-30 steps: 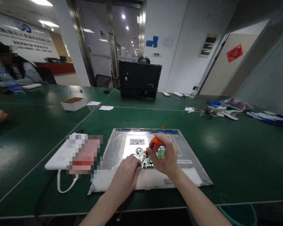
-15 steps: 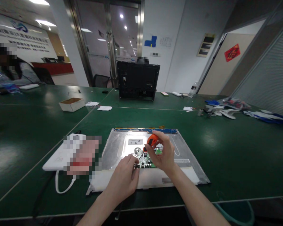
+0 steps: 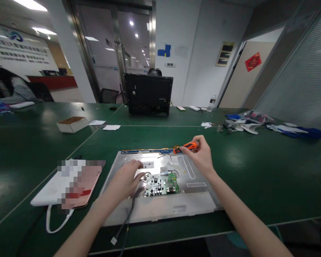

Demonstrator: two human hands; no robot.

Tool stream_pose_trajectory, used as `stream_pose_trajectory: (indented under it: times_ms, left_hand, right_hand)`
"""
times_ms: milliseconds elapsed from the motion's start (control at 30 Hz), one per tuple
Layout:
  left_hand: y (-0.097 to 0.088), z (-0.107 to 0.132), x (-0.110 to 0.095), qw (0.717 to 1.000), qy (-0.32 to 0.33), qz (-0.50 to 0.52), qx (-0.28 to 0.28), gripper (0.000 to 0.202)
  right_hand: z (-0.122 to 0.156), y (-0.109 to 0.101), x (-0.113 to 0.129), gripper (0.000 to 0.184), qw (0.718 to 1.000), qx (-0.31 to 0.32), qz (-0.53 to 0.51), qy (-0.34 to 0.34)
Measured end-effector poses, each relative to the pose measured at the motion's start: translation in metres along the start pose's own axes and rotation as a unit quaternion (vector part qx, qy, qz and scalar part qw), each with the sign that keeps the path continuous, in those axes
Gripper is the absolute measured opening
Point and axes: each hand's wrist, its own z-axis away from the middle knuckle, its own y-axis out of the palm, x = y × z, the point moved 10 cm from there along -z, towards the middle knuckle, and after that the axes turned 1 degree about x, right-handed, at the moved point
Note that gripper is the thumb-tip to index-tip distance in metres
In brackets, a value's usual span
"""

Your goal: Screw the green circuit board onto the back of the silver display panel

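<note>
A flat silver display panel lies on the green table in front of me. A green circuit board sits on its middle. My right hand grips an orange and black screwdriver above the panel's far right part, its thin shaft pointing left. My left hand hovers by the board's left side, thumb and fingers apart with nothing seen between them. From near that hand a dark cable runs over the panel's front edge, ending in a white connector. Along the far edge runs a blue circuit strip.
On the left lie a white device with a white cable and a pinkish phone-like slab. Farther back stand an open box and a black monitor. Bags and parts lie right. A person sits far left.
My right hand has lifted the screwdriver off the board, up and to the right. My left hand has drawn back left, its fingers parting, and the dark cable now shows. The view has shifted slightly.
</note>
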Motion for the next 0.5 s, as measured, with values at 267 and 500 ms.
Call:
stream_pose_trajectory:
  times_ms: [267, 500]
  left_hand:
    - [0.041, -0.056, 0.031, 0.995, -0.042, -0.058, 0.076, 0.010]
    - [0.041, -0.057, 0.032, 0.997, -0.036, -0.003, 0.075, 0.012]
  right_hand:
    - [-0.013, 0.054, -0.085, 0.049, 0.960, 0.137, -0.178, 0.170]
    - [-0.009, 0.054, -0.111, 0.042, 0.944, 0.154, -0.213, 0.198]
